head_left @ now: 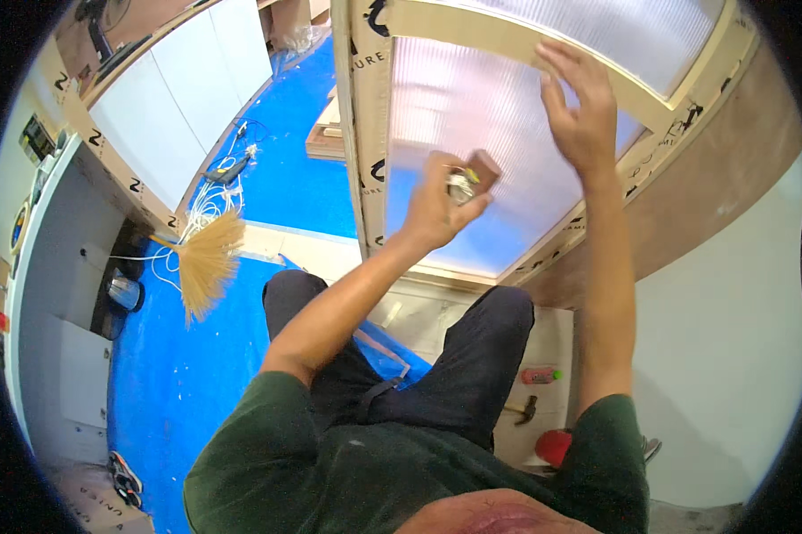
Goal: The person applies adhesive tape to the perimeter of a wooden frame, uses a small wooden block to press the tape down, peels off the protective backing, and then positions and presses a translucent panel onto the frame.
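Note:
A framed panel with ribbed translucent sheets [472, 116] stands in front of me, edged by pale wooden strips [472, 22]. In front of the lower sheet, my left hand [436, 209] is closed around a small brown block [483, 167] together with a shiny silvery and yellow piece [462, 184]. Motion blur keeps me from telling exactly what these two are. My right hand [580, 111] is open, its fingers stretched toward the curved wooden crosspiece between the upper and lower sheets. Whether the fingertips touch the wood I cannot tell.
Blue sheeting [169, 383] covers the floor at left. A straw broom [209, 262] lies by white cables [209, 209] and a dark power tool [226, 171]. A hammer [525, 410] and pink bottle [540, 376] lie beside my right knee. Boards [326, 138] are stacked beyond the panel.

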`<state>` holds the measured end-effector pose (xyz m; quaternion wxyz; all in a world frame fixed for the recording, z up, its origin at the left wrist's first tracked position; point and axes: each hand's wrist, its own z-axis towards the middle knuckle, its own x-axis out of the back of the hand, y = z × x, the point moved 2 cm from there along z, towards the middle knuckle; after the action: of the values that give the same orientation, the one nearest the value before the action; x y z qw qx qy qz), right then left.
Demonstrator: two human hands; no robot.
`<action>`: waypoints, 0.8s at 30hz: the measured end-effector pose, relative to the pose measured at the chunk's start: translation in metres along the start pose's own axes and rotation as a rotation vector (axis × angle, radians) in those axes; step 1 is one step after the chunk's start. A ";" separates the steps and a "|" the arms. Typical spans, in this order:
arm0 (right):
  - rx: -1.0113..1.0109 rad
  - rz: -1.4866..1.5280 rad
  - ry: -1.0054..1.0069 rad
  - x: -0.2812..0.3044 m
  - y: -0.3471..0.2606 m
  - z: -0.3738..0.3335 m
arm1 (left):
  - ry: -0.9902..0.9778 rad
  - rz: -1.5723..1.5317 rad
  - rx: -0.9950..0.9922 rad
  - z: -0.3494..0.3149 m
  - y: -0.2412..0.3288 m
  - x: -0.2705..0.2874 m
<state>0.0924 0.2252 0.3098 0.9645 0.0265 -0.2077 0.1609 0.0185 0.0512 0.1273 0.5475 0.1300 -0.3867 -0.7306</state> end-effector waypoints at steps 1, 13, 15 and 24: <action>-0.012 -0.054 0.034 0.005 -0.016 -0.008 | 0.028 -0.124 0.126 0.002 0.002 0.000; 0.140 -0.200 -0.014 -0.042 -0.047 0.019 | 0.378 0.010 0.086 -0.006 -0.029 0.052; 0.081 -0.115 -0.052 -0.061 -0.048 0.021 | 0.343 0.000 0.050 -0.013 -0.045 0.055; -0.587 0.205 -0.163 -0.192 -0.063 -0.051 | -0.285 0.228 0.137 -0.080 -0.094 0.044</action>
<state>-0.0331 0.1140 0.1859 0.8899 -0.2611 -0.3235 0.1879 -0.0143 -0.0125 0.0180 0.5565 0.0176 -0.5213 -0.6467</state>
